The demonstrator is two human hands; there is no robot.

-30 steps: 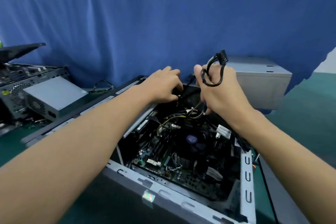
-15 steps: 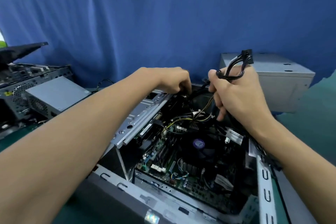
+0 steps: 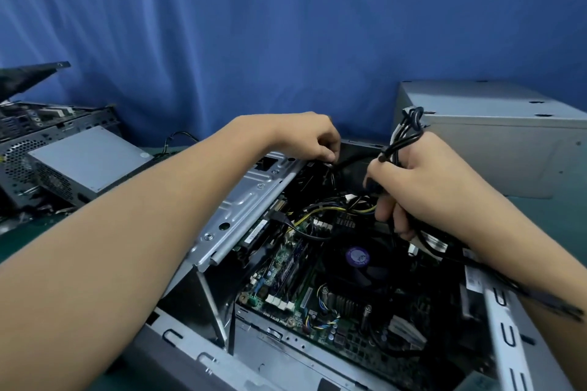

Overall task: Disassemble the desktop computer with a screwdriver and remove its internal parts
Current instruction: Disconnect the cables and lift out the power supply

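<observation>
Head view, room: a blue curtain (image 3: pixel 286 25) hangs behind the whole work area — nothing else of the room shows.
Bench: green surface (image 3: pixel 546 216); a closed grey tower (image 3: pixel 495 143) stands at the far right, a gutted chassis (image 3: pixel 28 149) with a loose power supply (image 3: pixel 85 159) at the far left.
Desktop computer: the open case (image 3: pixel 286 355) lies on its side at the near middle of the bench, with the motherboard (image 3: pixel 286 273) and CPU fan (image 3: pixel 357 257) in place and a metal drive cage (image 3: pixel 244 206) tilted up along its left side.
Step in hand: cable removal, by my judgement — no screwdriver is in view.
Right hand (image 3: pixel 422 181): closed around a bundle of black cables (image 3: pixel 401 140), its looped end sticking up above the knuckles.
Left hand (image 3: pixel 305 136): fingers curled down at the far end of the cage, pinching something there; what exactly is hidden.
Next move: probably freeing the plug under the left hand while the right holds the bundle clear; pull straight, since yellow-and-black wires (image 3: pixel 330 211) cross the board close by.
</observation>
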